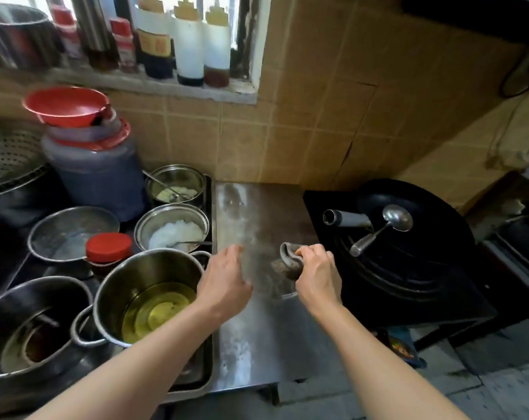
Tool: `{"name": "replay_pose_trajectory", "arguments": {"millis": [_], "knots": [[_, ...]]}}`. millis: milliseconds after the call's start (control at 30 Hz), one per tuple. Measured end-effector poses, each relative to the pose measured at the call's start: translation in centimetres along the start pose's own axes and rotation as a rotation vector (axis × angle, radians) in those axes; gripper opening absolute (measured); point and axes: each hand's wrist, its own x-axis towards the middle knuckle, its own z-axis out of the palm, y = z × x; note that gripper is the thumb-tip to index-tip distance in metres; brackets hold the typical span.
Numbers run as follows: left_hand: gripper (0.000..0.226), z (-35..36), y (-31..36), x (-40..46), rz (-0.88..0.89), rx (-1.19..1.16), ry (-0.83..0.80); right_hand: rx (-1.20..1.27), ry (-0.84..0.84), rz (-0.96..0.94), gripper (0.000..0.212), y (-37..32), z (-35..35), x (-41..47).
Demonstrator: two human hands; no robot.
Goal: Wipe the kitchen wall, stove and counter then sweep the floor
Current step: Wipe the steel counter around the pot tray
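While gripped by right hand (317,274), cloth (290,259) on steel counter (257,344)

1. The counter (257,213) under both hands is brushed metal, dull and streaked with smears.
2. The cloth (289,259) gripped in the right hand (316,274) is grey, coarse fabric.
3. The pot (148,295) just left of the left hand (223,283) is shiny steel.
4. The wall (317,101) beyond the hands is matt tan tile, cracked.

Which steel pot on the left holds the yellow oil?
The big two-handled pot nearest the left hand; the small pot behind holds something white.
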Motion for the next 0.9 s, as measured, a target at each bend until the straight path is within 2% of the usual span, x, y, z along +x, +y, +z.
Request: {"name": "replay_pose_trajectory", "arguments": {"millis": [300, 767, 900], "knots": [[0.057, -2.0, 0.3, 0.0, -0.072, -0.014, 0.134, -0.005, 0.019, -0.144, 0.037, -3.0, -0.2, 3.4], [0.048, 1.7, 4.2, -4.6, -0.454, -0.075, 0.491, 0.091, -0.121, -0.549, 0.038, -1.3, 0.5, 6.0], [0.048, 2.5, 4.2, -7.4, -0.564, -0.06, 0.515, 0.059, -0.163, -0.585, 0.037, -0.9, 0.1, 5.2]]}}
